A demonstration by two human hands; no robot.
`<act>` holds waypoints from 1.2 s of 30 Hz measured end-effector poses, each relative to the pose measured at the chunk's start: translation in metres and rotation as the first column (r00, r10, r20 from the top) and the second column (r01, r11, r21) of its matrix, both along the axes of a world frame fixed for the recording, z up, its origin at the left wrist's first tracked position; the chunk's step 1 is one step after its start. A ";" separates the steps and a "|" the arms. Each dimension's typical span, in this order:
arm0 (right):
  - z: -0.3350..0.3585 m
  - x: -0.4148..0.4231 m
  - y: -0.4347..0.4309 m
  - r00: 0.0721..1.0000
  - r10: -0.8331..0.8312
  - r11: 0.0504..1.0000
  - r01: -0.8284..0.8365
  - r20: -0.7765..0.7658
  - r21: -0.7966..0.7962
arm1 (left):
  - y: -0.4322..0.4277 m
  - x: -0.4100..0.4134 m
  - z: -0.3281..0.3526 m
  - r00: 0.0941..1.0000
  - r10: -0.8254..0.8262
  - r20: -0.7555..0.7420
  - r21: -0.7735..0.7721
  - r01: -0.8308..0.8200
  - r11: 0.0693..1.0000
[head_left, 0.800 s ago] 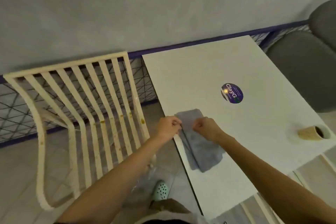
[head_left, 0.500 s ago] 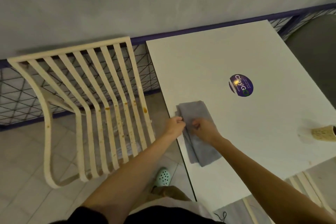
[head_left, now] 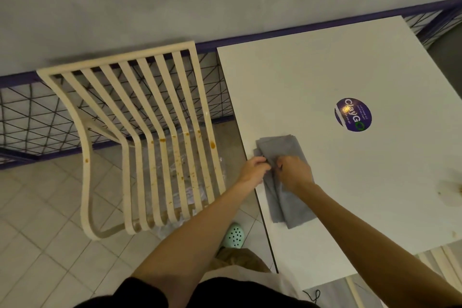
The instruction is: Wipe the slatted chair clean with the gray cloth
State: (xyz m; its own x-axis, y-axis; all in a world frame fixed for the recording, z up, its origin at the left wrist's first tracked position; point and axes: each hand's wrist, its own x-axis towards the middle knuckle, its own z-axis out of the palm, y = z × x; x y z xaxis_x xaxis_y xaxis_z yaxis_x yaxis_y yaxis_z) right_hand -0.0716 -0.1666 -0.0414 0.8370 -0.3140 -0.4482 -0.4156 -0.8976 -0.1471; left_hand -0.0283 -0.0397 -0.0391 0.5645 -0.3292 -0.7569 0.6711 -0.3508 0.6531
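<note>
Both hands are working on the gray cloth, which is lying at the near-left edge of the white table. The left hand is pinching a fold of the cloth with curled fingers, right at the table edge. The right hand is gripping the cloth just beside it, with the fingers bent down into the fabric. The two hands are almost touching each other.

The cloth is looking soft and a little fuzzy. It is lying folded in a long strip, and several layers are showing at its far end. The table top is smooth and flat, and a round purple sticker is lying on it, well apart from the cloth.

The slatted chair is standing on the floor just left of the table, apart from the cloth. Its cream slats are curving from the back down into the seat in one line, with a rounded frame at the side. Orange-brown spots are sitting on several slats around the bend. Pale square floor tiles are showing under the chair, and a dark wire mesh fence is running behind it. A mint green shoe with holes is showing near the table edge.
</note>
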 end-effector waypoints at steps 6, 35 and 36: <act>0.035 -0.014 -0.005 0.984 -0.148 0.987 0.139 0.104 0.087 | 0.010 -0.003 0.008 0.998 0.046 0.043 -0.071 -0.043 0.997; 0.090 -0.007 0.133 0.716 -0.588 -0.275 0.260 -0.376 0.925 | 0.177 -0.029 0.043 0.947 0.298 0.119 -0.280 -0.256 0.925; 0.091 -0.008 0.138 0.734 -0.577 -0.258 0.254 -0.360 0.932 | 0.183 -0.028 0.045 0.930 0.342 0.136 -0.268 -0.298 0.916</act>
State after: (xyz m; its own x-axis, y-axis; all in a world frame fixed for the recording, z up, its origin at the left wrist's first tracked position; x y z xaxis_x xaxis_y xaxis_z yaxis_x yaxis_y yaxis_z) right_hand -0.0795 -0.0283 0.0495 0.8166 -0.0541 -0.5746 -0.4403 0.5854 -0.6808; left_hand -0.0561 0.1429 0.0060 0.7867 -0.2666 -0.5568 0.5872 0.0447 0.8082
